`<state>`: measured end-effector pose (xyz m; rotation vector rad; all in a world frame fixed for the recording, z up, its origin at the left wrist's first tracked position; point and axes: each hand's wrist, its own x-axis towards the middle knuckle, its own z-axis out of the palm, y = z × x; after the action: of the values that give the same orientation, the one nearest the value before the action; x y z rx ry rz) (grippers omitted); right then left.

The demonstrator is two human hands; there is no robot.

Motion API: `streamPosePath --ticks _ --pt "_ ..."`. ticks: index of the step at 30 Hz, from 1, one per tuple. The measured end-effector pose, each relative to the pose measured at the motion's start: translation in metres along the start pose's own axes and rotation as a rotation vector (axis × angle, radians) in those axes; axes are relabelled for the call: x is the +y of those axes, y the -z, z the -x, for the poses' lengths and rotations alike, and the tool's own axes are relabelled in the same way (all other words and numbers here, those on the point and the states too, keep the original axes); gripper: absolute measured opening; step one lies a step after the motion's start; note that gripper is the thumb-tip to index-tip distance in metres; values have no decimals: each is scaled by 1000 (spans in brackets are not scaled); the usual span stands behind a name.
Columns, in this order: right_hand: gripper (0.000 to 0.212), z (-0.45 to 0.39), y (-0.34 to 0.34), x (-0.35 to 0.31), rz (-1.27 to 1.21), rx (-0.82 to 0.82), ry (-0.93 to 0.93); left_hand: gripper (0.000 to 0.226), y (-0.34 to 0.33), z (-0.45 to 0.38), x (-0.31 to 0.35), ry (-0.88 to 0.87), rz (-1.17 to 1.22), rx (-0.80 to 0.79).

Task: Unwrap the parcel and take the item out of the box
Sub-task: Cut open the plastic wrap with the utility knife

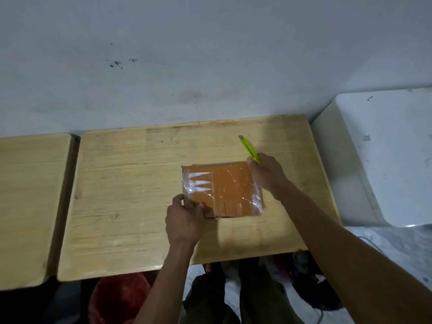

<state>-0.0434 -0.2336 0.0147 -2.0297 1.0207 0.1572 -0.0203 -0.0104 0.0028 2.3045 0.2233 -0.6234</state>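
**A:** ok so where's your parcel (222, 189) sitting right now?

**B:** Flat on the wooden counter (131, 183), a bit right of the middle, nearer your edge than the wall side. Brown cardboard box still wrapped in clear plastic film, you can see the glare on the left part of its top face. It's close to square, slightly wider than deep, so the long axis runs left to right across the counter, edges roughly parallel to the counter's edges. Tape seams on top run front to back.

**A:** and your hands?

**B:** Your left hand (184, 220) is curled over the near-left corner of the parcel, fingers on the top face and thumb against the left side, pinning it down. Your right hand (266, 174) is closed around a yellow-green utility knife (249, 149), sitting at the far-right corner of the parcel and touching it there. The knife's long axis runs diagonally, the free end sticking out of your fist pointing up and left toward the wall. Can't tell if a blade is out, too small and blurry.

**A:** anything else around?

**B:** A second wooden counter (30, 206) just beside yours on the left with a narrow gap between, and a red bucket (117, 300) on the floor under the near edge, next to your legs.
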Motion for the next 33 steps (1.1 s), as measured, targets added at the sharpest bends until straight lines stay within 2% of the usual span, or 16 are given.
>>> streamPosePath --ticks 4,7,10,13,15,17,20,24,33 --pt "30 -7 -5 0 83 -44 13 50 -12 1 -11 32 -28 -34" --pt "34 -2 -3 1 69 -1 3 73 -14 4 -10 26 -119 -37" --pt "36 11 4 11 -6 141 -2 89 -16 7 -3 -159 -264 9" --pt "37 35 8 26 -107 222 -17 83 -22 -6 4 -409 -392 34" --pt "30 54 10 33 -156 231 -42 80 -27 -19 10 -477 -472 -13" --pt "27 71 8 36 -208 180 -84 77 -31 -30 14 -510 -520 -67" --pt "37 85 -4 43 -209 147 -42 74 -35 -39 13 -549 -570 -98" --pt "48 91 -18 51 -142 165 45 74 -38 -44 3 -612 -609 -77" --pt "44 82 -24 46 -90 212 126 73 -45 -46 -5 -645 -595 -11"
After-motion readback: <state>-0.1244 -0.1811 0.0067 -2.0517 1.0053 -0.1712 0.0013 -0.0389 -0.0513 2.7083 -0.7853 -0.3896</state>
